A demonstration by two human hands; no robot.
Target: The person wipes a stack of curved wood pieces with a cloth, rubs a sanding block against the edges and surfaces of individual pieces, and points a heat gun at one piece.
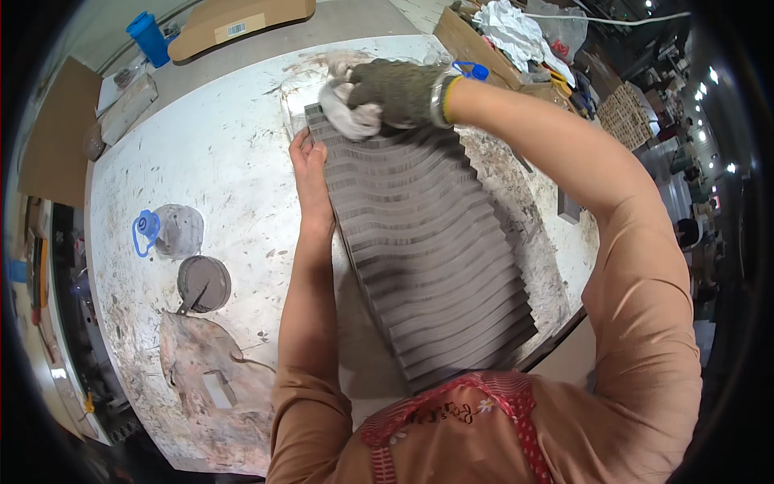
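Observation:
A large grey-brown panel (427,250) with wavy, ridged strips lies slantwise on the white table, its near end close to my apron. My bare left hand (310,165) grips the panel's far left edge, thumb on the top side. On my right hand (395,95) is a dark, dusty work glove. Its fingers are closed on a whitish rag (352,119), which rests against the panel's far end. Part of the rag is blurred, and the glove covers some of the ridges there.
Left on the stained white table (234,161) are a blue-capped clear bottle (179,231), a round tub of grey-brown paste (205,284) and a smeared cloth (189,343) bearing a small white block (218,390). Cardboard (242,20) and a blue cup (147,39) stand behind.

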